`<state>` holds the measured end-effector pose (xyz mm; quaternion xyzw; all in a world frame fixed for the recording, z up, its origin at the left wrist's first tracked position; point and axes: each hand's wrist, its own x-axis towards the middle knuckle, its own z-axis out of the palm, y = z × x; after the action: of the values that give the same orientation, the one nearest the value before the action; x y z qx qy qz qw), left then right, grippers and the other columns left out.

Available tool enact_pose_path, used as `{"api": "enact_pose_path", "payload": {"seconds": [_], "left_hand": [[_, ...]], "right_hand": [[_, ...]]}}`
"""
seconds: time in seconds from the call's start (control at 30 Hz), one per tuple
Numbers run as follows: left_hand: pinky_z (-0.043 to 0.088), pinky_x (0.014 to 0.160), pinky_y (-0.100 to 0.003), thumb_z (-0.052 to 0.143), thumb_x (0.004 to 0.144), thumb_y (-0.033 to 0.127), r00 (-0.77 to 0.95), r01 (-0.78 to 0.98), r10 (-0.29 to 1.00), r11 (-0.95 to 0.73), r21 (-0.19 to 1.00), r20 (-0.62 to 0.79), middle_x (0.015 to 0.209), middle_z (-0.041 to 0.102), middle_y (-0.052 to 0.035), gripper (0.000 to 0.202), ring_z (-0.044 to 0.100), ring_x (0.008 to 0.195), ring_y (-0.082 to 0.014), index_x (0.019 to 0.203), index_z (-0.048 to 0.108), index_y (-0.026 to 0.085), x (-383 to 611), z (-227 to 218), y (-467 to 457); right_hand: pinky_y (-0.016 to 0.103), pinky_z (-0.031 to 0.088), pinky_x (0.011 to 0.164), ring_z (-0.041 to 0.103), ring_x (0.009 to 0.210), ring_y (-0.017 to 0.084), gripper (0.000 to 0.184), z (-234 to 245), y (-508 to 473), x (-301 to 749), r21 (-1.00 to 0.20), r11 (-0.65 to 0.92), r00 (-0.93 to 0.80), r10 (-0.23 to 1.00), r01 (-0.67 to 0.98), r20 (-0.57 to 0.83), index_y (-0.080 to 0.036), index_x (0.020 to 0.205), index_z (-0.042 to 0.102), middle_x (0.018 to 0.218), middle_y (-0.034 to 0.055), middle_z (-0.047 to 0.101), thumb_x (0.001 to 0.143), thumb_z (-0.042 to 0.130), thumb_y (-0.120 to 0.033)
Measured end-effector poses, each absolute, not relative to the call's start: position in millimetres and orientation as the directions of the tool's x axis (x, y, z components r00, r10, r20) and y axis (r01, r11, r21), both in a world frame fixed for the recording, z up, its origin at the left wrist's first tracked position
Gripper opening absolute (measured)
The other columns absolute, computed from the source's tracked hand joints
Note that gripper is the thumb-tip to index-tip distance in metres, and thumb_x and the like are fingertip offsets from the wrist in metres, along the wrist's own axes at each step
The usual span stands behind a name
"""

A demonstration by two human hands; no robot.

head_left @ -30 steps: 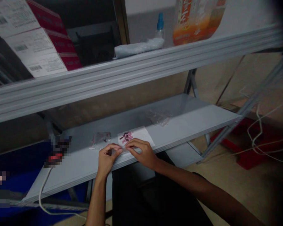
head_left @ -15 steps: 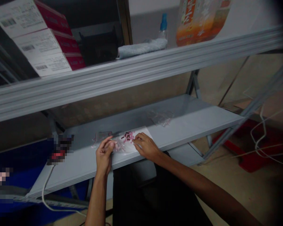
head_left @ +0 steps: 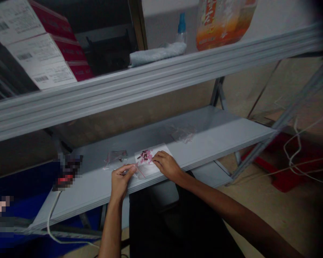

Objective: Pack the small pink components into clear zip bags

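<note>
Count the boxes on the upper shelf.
3, stacked at the picture's left: top box, middle box, bottom box. More may be hidden behind them or beyond the frame.

Left grip (head_left: pixel 121 181) and right grip (head_left: pixel 167 166) bare, slim-fingered. Left forearm (head_left: pixel 111 222) bare; right forearm (head_left: pixel 218 204) bare too, tapering to wrist. Trousers (head_left: pixel 201 225) black, plain, folds lost in dark.

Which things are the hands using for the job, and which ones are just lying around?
In use:
- small clear bag, held by the left hand
- pink and dark pieces, at the right hand's fingertips
- white sheet under them

Just lying about, it seems:
- rolled cloth
- blue-topped bottle
- stacked boxes
</note>
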<state>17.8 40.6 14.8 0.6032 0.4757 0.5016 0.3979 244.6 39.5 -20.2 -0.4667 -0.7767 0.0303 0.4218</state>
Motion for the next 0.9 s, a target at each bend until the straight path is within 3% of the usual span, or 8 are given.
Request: {"api": "enact_pose_path", "payload": {"seconds": [0.17, 0.3, 0.47, 0.6, 0.7, 0.8, 0.9], "left_hand": [[0.049, 0.088, -0.035, 0.076, 0.074, 0.037, 0.095, 0.21, 0.965, -0.259, 0.943, 0.243, 0.093, 0.078, -0.0098, 0.022, 0.07, 0.092, -0.0257, 0.082, 0.08, 0.018, 17.5, 16.6, 40.3], [0.049, 0.09, -0.035, 0.074, 0.077, 0.039, 0.119, 0.137, 0.97, -0.227, 0.964, 0.212, 0.09, 0.078, -0.0099, 0.035, 0.071, 0.091, -0.025, 0.104, 0.076, 0.017, 20.6, 20.7, 38.0], [0.05, 0.085, -0.031, 0.07, 0.081, 0.037, 0.168, 0.09, 0.959, -0.244, 0.966, 0.226, 0.092, 0.077, -0.0078, 0.053, 0.07, 0.086, -0.0205, 0.131, 0.061, 0.02, 22.2, 24.3, 35.5], [0.049, 0.089, -0.033, 0.071, 0.081, 0.038, 0.126, 0.125, 0.953, -0.29, 0.949, 0.275, 0.103, 0.076, -0.0096, 0.042, 0.069, 0.094, -0.0218, 0.119, 0.069, 0.02, 21.6, 22.2, 37.5], [0.048, 0.093, -0.034, 0.073, 0.079, 0.036, 0.152, 0.184, 0.947, -0.309, 0.933, 0.284, 0.113, 0.073, -0.01, 0.038, 0.067, 0.101, -0.0236, 0.114, 0.073, 0.021, 23.9, 23.4, 36.9], [0.051, 0.09, -0.035, 0.076, 0.076, 0.035, 0.234, 0.223, 0.944, -0.286, 0.932, 0.234, 0.106, 0.075, -0.0099, 0.045, 0.069, 0.096, -0.0249, 0.118, 0.071, 0.02, 27.8, 27.8, 33.4], [0.051, 0.093, -0.037, 0.076, 0.076, 0.035, 0.294, 0.244, 0.934, -0.279, 0.929, 0.203, 0.105, 0.076, -0.0109, 0.047, 0.07, 0.099, -0.0264, 0.119, 0.07, 0.019, 29.2, 30.5, 30.5]], "right_hand": [[0.036, 0.05, 0.086, 0.06, 0.092, 0.022, 0.015, -16.6, 37.9, 244.7, -0.458, 0.539, -0.181, 0.764, 0.707, 0.619, -0.016, 0.095, 0.074, 0.091, 0.0093, 0.067, 0.089, 0.061, -0.012], [0.035, 0.05, 0.084, 0.059, 0.089, 0.02, 0.016, -16.3, 37.8, 244.5, -0.471, 0.54, -0.183, 0.769, 0.697, 0.612, -0.016, 0.09, 0.074, 0.088, 0.0079, 0.067, 0.089, 0.059, -0.01], [0.032, 0.049, 0.081, 0.058, 0.087, 0.02, 0.022, -21.2, 40.9, 244.0, -0.414, 0.524, -0.204, 0.769, 0.745, 0.606, -0.016, 0.089, 0.074, 0.087, 0.0077, 0.066, 0.091, 0.054, -0.006], [0.033, 0.05, 0.081, 0.057, 0.088, 0.02, 0.026, -15.1, 37.5, 244.0, -0.41, 0.554, -0.199, 0.737, 0.725, 0.646, -0.017, 0.093, 0.074, 0.089, 0.0082, 0.068, 0.093, 0.051, -0.007], [0.034, 0.05, 0.084, 0.058, 0.092, 0.02, 0.024, 1.6, 26.0, 242.3, -0.476, 0.659, -0.17, 0.671, 0.582, 0.721, -0.02, 0.099, 0.073, 0.095, 0.0074, 0.068, 0.095, 0.052, -0.012], [0.034, 0.05, 0.086, 0.06, 0.094, 0.019, 0.023, 17.6, 13.1, 237.7, -0.48, 0.772, -0.235, 0.602, 0.416, 0.763, -0.023, 0.103, 0.072, 0.096, 0.0057, 0.069, 0.095, 0.053, -0.013], [0.035, 0.05, 0.085, 0.06, 0.092, 0.019, 0.023, 20.4, 7.9, 232.9, -0.427, 0.826, -0.343, 0.547, 0.367, 0.764, -0.022, 0.104, 0.071, 0.095, 0.0057, 0.068, 0.095, 0.051, -0.013]]}}
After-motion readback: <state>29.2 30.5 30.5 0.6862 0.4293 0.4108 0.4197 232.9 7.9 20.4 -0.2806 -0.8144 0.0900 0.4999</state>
